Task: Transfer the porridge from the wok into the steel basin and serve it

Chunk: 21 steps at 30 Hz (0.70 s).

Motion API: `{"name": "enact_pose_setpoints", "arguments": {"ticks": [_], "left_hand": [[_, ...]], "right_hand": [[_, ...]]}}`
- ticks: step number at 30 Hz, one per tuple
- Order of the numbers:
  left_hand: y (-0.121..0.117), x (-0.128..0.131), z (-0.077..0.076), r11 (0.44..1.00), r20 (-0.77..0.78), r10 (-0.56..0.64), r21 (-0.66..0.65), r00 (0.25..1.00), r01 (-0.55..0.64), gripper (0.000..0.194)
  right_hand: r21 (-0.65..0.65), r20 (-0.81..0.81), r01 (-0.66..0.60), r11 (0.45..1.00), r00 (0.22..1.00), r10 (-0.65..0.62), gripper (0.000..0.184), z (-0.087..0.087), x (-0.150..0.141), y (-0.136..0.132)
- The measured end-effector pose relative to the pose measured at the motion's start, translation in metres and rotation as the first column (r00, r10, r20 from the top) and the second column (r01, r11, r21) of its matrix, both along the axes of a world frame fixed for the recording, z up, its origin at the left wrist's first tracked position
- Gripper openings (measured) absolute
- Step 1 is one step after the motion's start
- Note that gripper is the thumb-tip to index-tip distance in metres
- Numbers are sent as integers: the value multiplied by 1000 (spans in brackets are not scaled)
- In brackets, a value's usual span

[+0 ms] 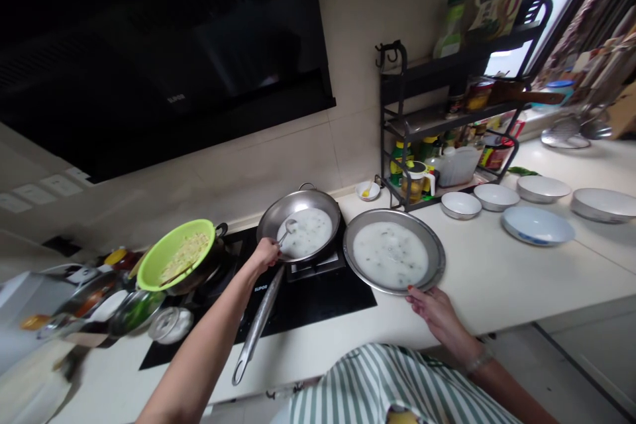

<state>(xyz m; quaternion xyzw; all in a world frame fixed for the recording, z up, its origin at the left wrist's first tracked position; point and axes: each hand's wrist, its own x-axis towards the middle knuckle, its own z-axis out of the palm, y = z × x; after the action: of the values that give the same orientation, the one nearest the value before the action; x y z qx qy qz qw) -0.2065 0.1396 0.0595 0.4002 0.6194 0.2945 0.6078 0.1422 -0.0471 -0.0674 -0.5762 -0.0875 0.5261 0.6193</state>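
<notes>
**Two Wide Metal Vessels of Milky Liquid, a Hand at Each**

Right of centre in the frame sits the broad steel basin [437, 253], round and shallow, its flared wall dull and smooth. The white liquid [390, 253] inside looks thin, dotted with small dark green flecks. I'd judge it stiff but weighty, slick if wet, and quick to slop over such low sides; two opposite points of the rim would keep it level. The right hand [437, 315] pinches the near rim, thumb uppermost; I cannot tell whether the basin rests fully on the tabletop [477, 271].

Just to its left, the steel wok [318, 200] holds similar liquid over the black glass gas hob [318, 301]. Its long metal handle [261, 324] slants toward the lower edge of the frame and seems the natural grip, while the small loop at the far rim might run hot. The left hand [267, 252] is closed on a slim metal spoon [290, 227], its bowl over the liquid. The hands are apart.

Farther out, left, a lime-green plastic bowl [149, 269] tilts, loaded with pale, soft-looking shreds [186, 256]. At right stand glossy, rigid ceramic dishes [539, 225], likely chippable, below a dark metal rack [405, 126].
</notes>
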Motion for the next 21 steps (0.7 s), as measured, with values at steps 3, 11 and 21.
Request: {"name": "enact_pose_setpoints", "arguments": {"ticks": [3, 11, 21], "left_hand": [[2, 4, 2, 990, 111, 73, -128, 991, -59, 16], [0, 9, 12, 927, 366, 213, -370, 906, -69, 21], [-6, 9, 15, 925, 392, 250, -366, 886, -99, 17]], "right_hand": [[1, 6, 10, 1000, 1000, -10, 26, 1, -1, 0], [-7, 9, -5, 1000, 1000, 5, 25, 4, -1, -1], [-7, -31, 1, 1000, 1000, -2, 25, 4, -1, 0]]}}
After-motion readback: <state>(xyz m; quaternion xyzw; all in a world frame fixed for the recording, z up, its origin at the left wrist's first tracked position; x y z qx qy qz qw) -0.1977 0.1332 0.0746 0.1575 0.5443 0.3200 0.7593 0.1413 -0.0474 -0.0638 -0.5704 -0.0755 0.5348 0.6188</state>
